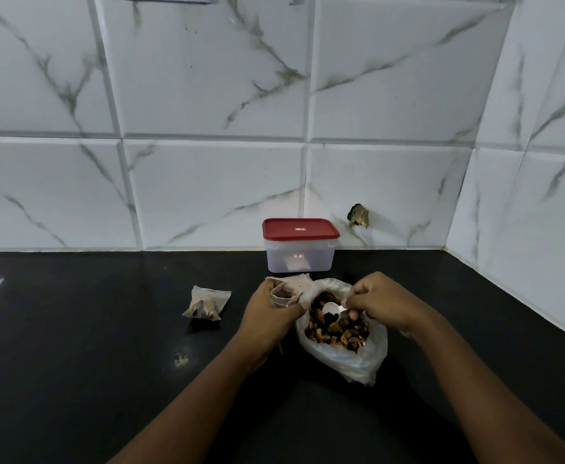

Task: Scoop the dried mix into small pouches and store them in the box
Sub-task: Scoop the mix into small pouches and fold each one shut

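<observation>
A clear plastic bag (348,358) of brown and dark dried mix (336,331) lies open on the black counter. My right hand (380,301) pinches a small white spoon (330,309), its bowl over the mix. Just left of the bag, my left hand (267,316) grips a small clear pouch (283,294) with its mouth held open. A filled pouch (206,303) lies on the counter farther left. The translucent box (299,257) with a red lid stands shut against the wall, behind the hands.
The black counter (90,346) runs to a white marble-tiled wall at the back and on the right. A broken hole in a tile (358,215) sits right of the box. A small crumb spot (181,360) lies on the counter.
</observation>
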The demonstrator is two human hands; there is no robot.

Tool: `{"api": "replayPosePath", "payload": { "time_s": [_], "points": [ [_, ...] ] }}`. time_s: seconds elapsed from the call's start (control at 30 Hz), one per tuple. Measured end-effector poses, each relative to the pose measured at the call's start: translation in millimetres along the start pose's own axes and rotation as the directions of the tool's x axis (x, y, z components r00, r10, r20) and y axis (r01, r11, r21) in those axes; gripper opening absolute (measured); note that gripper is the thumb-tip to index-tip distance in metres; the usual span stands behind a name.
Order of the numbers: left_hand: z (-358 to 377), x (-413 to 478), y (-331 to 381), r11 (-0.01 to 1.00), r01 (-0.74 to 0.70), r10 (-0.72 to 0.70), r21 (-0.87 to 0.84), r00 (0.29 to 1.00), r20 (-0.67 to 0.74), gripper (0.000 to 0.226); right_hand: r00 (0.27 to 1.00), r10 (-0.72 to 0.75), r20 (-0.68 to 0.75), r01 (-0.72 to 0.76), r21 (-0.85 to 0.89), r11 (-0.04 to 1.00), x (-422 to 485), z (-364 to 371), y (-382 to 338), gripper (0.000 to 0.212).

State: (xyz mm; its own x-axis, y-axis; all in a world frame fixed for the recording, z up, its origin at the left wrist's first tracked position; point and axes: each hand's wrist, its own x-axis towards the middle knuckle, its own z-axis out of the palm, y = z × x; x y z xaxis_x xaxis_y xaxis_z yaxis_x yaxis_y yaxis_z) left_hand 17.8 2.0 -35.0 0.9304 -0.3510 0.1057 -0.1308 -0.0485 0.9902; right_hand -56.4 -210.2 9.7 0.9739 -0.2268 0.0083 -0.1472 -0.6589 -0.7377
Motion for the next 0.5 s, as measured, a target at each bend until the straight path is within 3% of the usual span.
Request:
{"api": "replayPosePath", "payload": {
  "time_s": [0.23,0.37,0.5],
  "points": [
    [-1,1,-3,1.0,-0.021,0.02,0.022,0.999,0.029,0.038,0.986,0.142,-0.087,-0.129,0.148,0.981,5,-7,6,0.019],
    [-1,2,-5,1.0,-0.018,0.016,0.022,0.998,0.068,0.037,0.99,0.091,-0.11,-0.06,0.259,0.964,5,-8,5,0.02],
    [-1,3,-6,0.998,-0.029,0.023,0.056,0.995,0.098,0.037,0.997,-0.024,-0.076,0.058,0.486,0.872,3,0,-4,0.018]
  ]
}}
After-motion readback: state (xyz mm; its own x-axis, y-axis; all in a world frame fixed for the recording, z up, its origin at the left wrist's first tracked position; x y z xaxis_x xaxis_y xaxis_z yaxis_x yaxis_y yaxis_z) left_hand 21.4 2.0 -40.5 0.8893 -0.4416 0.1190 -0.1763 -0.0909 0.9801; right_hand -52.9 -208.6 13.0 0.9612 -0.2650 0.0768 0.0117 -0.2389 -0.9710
